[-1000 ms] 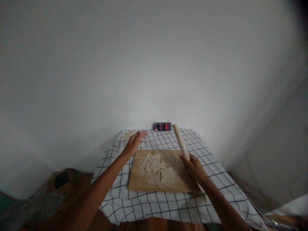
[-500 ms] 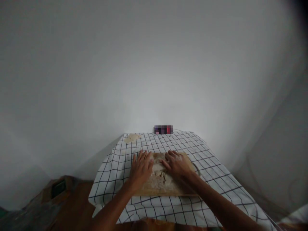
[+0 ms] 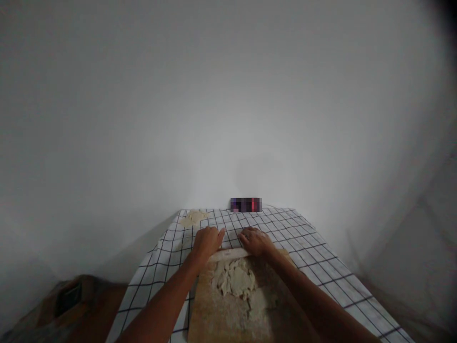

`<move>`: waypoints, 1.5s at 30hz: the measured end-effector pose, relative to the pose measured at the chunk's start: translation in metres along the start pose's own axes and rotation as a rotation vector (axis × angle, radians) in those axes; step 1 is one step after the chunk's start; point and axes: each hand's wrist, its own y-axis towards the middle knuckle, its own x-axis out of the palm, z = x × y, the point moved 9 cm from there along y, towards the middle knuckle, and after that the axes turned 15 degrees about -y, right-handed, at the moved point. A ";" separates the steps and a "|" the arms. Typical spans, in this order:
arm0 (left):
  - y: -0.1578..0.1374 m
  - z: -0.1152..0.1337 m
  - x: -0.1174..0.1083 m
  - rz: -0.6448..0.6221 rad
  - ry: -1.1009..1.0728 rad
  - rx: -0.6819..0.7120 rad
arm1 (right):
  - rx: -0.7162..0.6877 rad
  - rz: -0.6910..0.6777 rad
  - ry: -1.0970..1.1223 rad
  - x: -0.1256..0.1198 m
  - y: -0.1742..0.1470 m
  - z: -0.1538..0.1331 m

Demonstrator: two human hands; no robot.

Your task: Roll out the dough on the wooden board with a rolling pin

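Note:
A wooden rolling pin [image 3: 228, 254] lies crosswise at the far edge of a floured wooden board [image 3: 214, 319]. My left hand [image 3: 207, 240] presses down on its left end and my right hand [image 3: 255, 241] on its right end, fingers curled over it. Just in front of the pin, ragged pale dough [image 3: 233, 282] is spread on the board.
The board rests on a white cloth with a black grid [image 3: 293, 238] covering the table. A small flat piece of dough [image 3: 193, 217] lies at the far left corner. A blurred dark object [image 3: 246, 205] stands against the white wall. A brown surface with a dark item [image 3: 69, 297] is lower left.
A second ago my right hand held the pin up alone and my left hand hovered open. Both hands then came down on the pin over the dough and have rolled it to the board's far edge.

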 end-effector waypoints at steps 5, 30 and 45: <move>0.009 -0.002 -0.003 0.035 0.056 -0.001 | -0.020 0.003 -0.002 0.001 0.007 0.001; -0.137 0.021 0.015 0.001 -0.130 0.218 | -0.036 0.068 -0.104 -0.023 -0.122 -0.026; -0.057 -0.007 0.031 -0.101 -0.144 0.032 | -0.005 0.001 -0.080 -0.006 -0.055 -0.011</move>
